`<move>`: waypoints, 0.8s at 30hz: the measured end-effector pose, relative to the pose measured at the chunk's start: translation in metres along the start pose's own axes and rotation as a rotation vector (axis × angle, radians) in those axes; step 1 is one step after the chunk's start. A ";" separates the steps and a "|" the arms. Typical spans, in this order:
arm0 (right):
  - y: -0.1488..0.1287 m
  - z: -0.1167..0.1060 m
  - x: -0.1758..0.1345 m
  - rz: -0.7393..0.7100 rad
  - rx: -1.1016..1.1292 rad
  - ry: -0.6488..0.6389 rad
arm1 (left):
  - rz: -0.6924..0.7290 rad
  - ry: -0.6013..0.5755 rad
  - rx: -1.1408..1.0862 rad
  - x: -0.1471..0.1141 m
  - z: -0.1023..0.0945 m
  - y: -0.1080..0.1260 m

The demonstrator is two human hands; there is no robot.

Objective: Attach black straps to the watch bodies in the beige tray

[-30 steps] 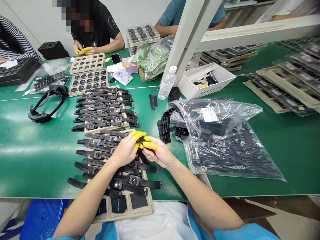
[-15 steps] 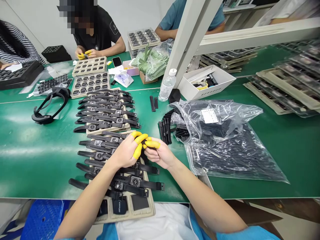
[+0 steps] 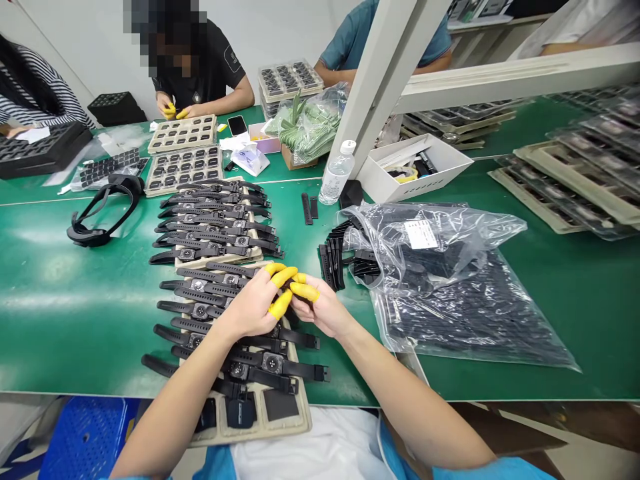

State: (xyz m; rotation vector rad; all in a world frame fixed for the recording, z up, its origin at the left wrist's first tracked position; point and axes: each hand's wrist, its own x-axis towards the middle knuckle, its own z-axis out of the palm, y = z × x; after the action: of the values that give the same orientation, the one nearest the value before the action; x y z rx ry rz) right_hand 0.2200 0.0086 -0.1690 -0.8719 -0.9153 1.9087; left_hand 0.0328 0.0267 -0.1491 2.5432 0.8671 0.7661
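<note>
My left hand (image 3: 257,300) and my right hand (image 3: 320,303), both with yellow finger cots, meet fingertip to fingertip above the near tray's right side. Between them they pinch a small black watch part (image 3: 289,285), mostly hidden by the fingers. Under my left hand and forearm lies the near beige tray (image 3: 303,427). Black smartwatches (image 3: 273,363) rest face down across it with their straps spread out. The front row shows a dark square watch (image 3: 241,410) and an unoccupied-looking dark compartment (image 3: 281,403).
Beyond the near tray is another tray of strapped watches (image 3: 220,247). Right of my hands lie loose black straps (image 3: 331,260) and a clear bag of straps (image 3: 470,307). A water bottle (image 3: 337,175) and a white box (image 3: 415,170) stand behind. Co-workers sit across the table.
My hands stay together at almost the same spot, with the fingers shifting slightly around the black part. The co-worker opposite has moved their gloved fingers a little apart.
</note>
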 end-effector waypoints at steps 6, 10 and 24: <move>-0.007 -0.017 -0.009 -0.415 -0.698 0.051 | -0.025 -0.038 0.202 -0.002 -0.031 0.019; -0.014 -0.024 -0.007 -0.425 -1.018 -0.009 | -0.206 -0.178 0.411 -0.011 -0.079 0.020; 0.001 -0.002 -0.132 -0.183 -1.353 -0.339 | -0.182 -0.564 0.059 -0.114 -0.077 0.080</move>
State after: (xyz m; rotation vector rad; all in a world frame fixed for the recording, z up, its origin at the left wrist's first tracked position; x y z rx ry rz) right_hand 0.2762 -0.1074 -0.1411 -1.0972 -2.4838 1.0944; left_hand -0.0527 -0.0957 -0.0931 2.4790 0.9052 -0.0408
